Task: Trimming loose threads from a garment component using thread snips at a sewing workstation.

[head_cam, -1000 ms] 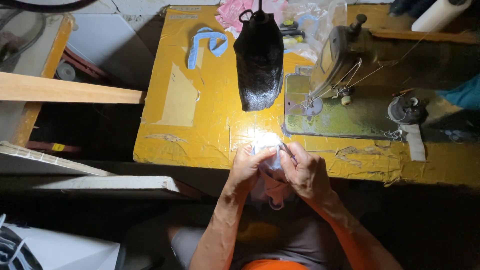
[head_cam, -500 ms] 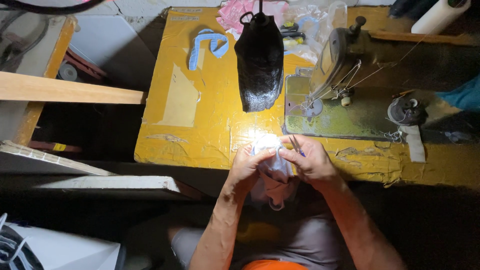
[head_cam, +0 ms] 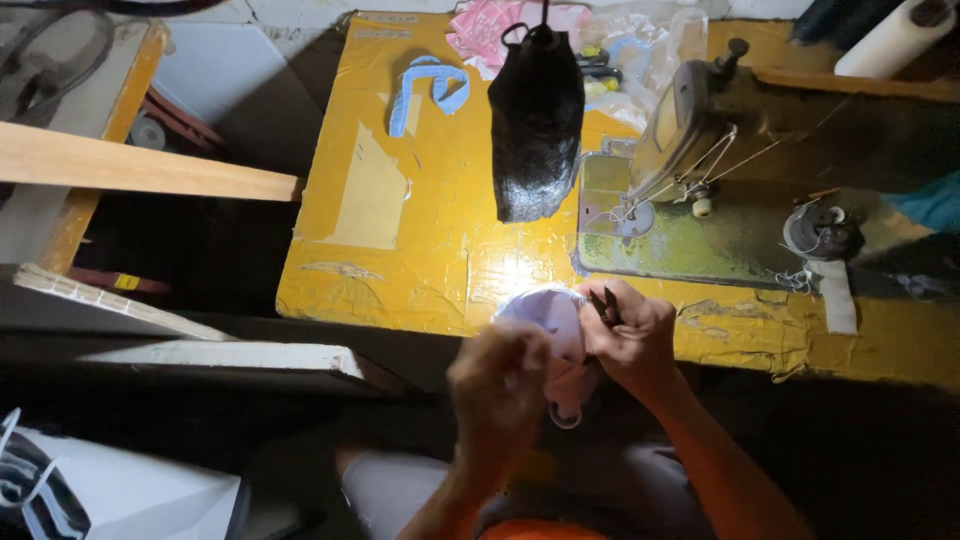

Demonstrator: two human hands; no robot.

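I'm gripping the pale cloth piece (head_cam: 556,322) at the yellow table's (head_cam: 450,260) near edge, left hand (head_cam: 497,385) pinching it taut, right hand (head_cam: 632,338) clasping small snips (head_cam: 604,305); better trimming close, slowly.

A single head-worn camera looks steeply down, near the hands, at the yellow sewing table (head_cam: 440,250)

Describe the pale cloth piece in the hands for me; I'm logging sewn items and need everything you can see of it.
The cloth piece is pale, whitish-pink and soft, bunched into a rounded shape, brightly lit on top. A loop-like edge hangs below it. It is held up at the near edge of the yellow table. The left hand grips its left side; the right hand, also holding small dark snips, grips its right side.
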